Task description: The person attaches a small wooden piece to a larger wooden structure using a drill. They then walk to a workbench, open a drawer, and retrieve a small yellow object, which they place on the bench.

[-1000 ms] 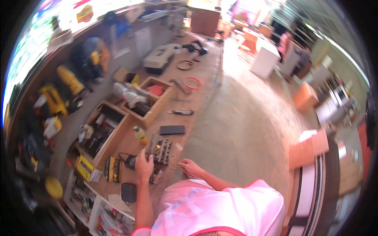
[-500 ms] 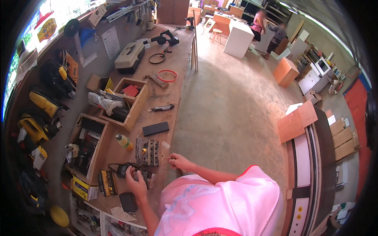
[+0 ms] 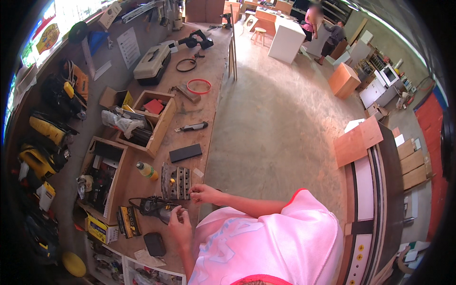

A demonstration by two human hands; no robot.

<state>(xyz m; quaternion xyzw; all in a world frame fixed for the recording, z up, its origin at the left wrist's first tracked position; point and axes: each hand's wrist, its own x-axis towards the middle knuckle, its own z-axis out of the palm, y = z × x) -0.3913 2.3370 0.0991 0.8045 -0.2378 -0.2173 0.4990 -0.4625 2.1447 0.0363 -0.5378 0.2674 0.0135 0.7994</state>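
Low in the frame, the left hand (image 3: 179, 224) grips a dark power tool (image 3: 154, 207); the right hand (image 3: 203, 194) (fingers curled) touches the bit case (image 3: 175, 182).

left hand (image 3: 179, 227) now on power tool (image 3: 156, 207) | right hand (image 3: 202, 194) seemingly (blurred) nearer bit case (image 3: 175, 182)

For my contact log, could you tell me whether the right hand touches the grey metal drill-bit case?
Touching: the head view shows the right hand with fingertips on the near edge of the grey metal drill-bit case.

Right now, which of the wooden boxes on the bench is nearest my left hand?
The dark-filled wooden box by the wall, beside the yellow bottle; the other box, holding a red item, sits farther up from the left hand.
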